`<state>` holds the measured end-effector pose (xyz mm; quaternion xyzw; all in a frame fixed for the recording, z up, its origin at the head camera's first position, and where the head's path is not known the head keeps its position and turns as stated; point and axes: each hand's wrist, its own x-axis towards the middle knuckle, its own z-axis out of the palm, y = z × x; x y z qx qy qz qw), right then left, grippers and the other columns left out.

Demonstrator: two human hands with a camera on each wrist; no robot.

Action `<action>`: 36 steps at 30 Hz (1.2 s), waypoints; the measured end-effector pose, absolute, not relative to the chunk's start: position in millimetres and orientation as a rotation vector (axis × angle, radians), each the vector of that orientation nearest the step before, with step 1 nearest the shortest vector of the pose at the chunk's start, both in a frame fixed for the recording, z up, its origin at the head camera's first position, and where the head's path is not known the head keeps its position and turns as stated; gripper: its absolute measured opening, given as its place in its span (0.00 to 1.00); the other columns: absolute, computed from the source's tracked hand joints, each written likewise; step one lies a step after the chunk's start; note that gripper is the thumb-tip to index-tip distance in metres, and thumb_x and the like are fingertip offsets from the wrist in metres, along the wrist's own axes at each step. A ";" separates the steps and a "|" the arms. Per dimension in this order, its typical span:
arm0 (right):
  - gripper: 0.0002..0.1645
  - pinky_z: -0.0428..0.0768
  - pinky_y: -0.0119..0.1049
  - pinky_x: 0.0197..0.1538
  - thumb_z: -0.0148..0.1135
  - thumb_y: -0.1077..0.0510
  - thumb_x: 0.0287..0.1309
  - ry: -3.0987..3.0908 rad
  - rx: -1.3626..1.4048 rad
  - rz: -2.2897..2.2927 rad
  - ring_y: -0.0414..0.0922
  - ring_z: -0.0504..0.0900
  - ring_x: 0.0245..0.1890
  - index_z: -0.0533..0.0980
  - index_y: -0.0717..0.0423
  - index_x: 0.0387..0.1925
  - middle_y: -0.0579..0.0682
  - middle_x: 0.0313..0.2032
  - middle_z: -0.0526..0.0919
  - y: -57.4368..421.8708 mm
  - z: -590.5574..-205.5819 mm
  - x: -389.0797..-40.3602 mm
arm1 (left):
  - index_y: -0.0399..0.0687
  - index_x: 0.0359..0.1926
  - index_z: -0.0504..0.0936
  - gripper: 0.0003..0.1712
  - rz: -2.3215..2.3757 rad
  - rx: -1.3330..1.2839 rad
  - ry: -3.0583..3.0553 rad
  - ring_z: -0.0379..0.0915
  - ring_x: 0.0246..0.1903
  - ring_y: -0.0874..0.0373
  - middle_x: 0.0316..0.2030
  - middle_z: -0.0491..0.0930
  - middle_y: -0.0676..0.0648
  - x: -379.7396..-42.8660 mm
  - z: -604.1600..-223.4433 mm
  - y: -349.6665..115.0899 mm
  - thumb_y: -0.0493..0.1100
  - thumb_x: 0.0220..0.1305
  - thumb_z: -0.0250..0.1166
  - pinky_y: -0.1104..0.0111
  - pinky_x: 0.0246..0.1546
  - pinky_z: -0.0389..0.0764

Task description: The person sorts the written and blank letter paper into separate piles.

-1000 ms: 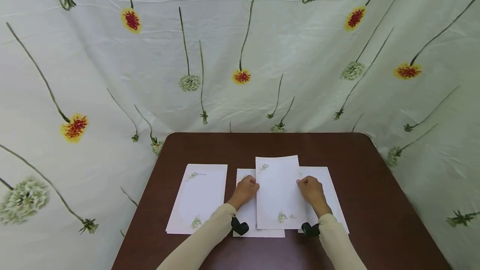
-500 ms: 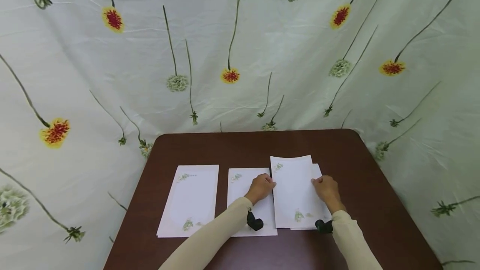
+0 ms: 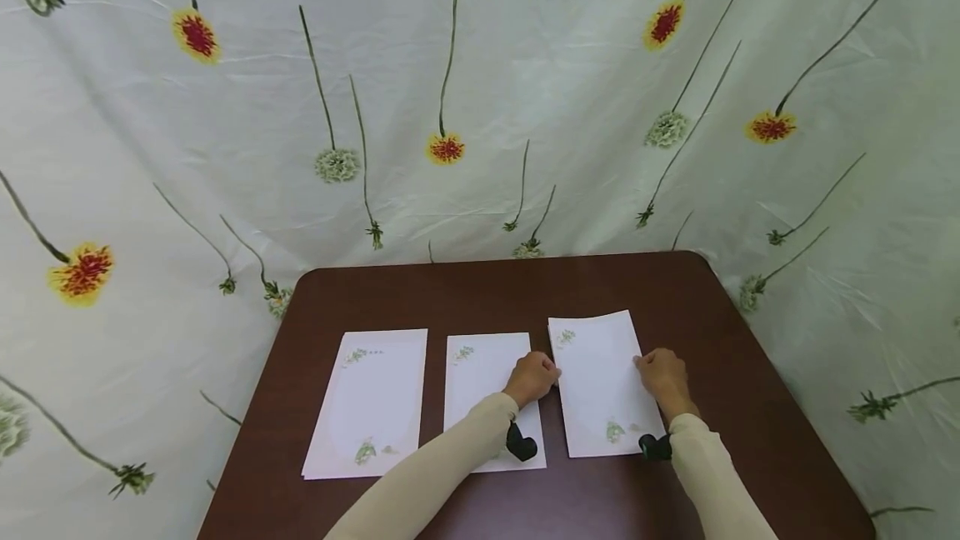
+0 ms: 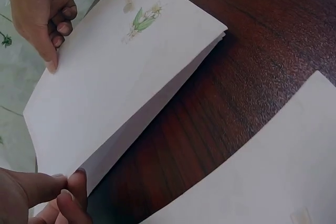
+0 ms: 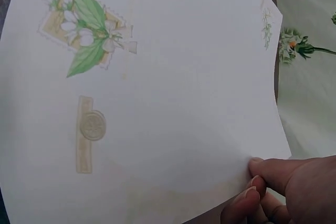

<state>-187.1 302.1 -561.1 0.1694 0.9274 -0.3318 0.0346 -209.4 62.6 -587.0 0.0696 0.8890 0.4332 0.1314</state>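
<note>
A white sheet of paper (image 3: 603, 390) printed with pale green flowers lies over the right-hand stack, its near edge close to the pages below. My left hand (image 3: 533, 377) pinches its left edge between thumb and fingers. On the opposite edge my right hand (image 3: 663, 375) pinches it the same way. In the left wrist view a gap shows between the held sheet (image 4: 121, 72) and the paper beneath it. The right wrist view shows a leafy flower print and a seal motif on the sheet (image 5: 173, 103), which bows slightly.
Two more piles of the same printed paper, a middle one (image 3: 480, 382) and a left one (image 3: 375, 407), lie on the dark brown table (image 3: 480, 290). My left forearm crosses the middle pile. A flower-patterned cloth (image 3: 480, 90) hangs behind the table.
Both hands have carried the sheet rightward from over the middle pile to the right-hand stack, lining it up over that stack. The head view has turned a little to the right.
</note>
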 end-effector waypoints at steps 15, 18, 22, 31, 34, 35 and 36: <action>0.15 0.77 0.52 0.37 0.56 0.57 0.70 2.815 0.588 -0.982 0.59 0.80 0.35 0.76 0.70 0.39 0.65 0.35 0.82 300.7 -576.6 -188.0 | 0.45 0.23 0.77 0.13 1.115 0.196 2.654 0.68 0.22 0.58 0.21 0.73 0.52 -209.8 -594.4 70.5 0.39 0.66 0.67 0.67 0.25 0.71; 0.15 0.77 0.52 0.36 0.56 0.57 0.70 2.822 0.600 -0.967 0.59 0.80 0.34 0.75 0.69 0.40 0.65 0.35 0.81 300.4 -581.1 -186.8 | 0.45 0.22 0.76 0.15 1.111 0.219 2.674 0.67 0.22 0.59 0.20 0.72 0.53 -209.6 -596.9 71.6 0.39 0.65 0.68 0.68 0.24 0.70; 0.15 0.77 0.55 0.38 0.56 0.57 0.70 2.855 0.600 -0.945 0.61 0.81 0.36 0.75 0.69 0.40 0.67 0.37 0.81 299.2 -585.5 -186.4 | 0.45 0.17 0.76 0.19 1.128 0.242 2.680 0.67 0.19 0.59 0.16 0.72 0.54 -208.5 -598.1 72.2 0.39 0.64 0.69 0.68 0.21 0.70; 0.17 0.76 0.57 0.39 0.57 0.56 0.69 2.880 0.590 -0.917 0.65 0.81 0.39 0.71 0.70 0.45 0.70 0.39 0.81 296.9 -593.0 -185.8 | 0.48 0.12 0.67 0.25 1.164 0.267 2.711 0.62 0.16 0.60 0.13 0.66 0.54 -209.5 -603.8 74.6 0.37 0.63 0.68 0.70 0.18 0.64; 0.19 0.75 0.58 0.40 0.57 0.56 0.68 2.882 0.590 -0.917 0.65 0.81 0.39 0.70 0.71 0.47 0.71 0.40 0.80 296.4 -596.2 -185.5 | 0.49 0.11 0.65 0.28 1.167 0.263 2.703 0.60 0.15 0.60 0.13 0.64 0.54 -208.7 -602.8 75.0 0.37 0.64 0.68 0.70 0.17 0.62; 0.19 0.75 0.58 0.40 0.58 0.56 0.67 2.887 0.588 -0.917 0.65 0.81 0.39 0.70 0.71 0.47 0.71 0.40 0.80 296.3 -597.1 -185.4 | 0.49 0.11 0.65 0.28 1.164 0.264 2.704 0.59 0.14 0.61 0.12 0.63 0.54 -208.3 -602.1 74.8 0.37 0.63 0.68 0.70 0.16 0.62; 0.20 0.75 0.58 0.40 0.58 0.56 0.67 2.891 0.587 -0.916 0.65 0.81 0.39 0.70 0.71 0.48 0.71 0.40 0.80 296.2 -597.9 -185.5 | 0.49 0.10 0.65 0.28 1.161 0.264 2.703 0.59 0.14 0.61 0.12 0.63 0.54 -208.0 -601.3 74.8 0.37 0.63 0.69 0.70 0.16 0.61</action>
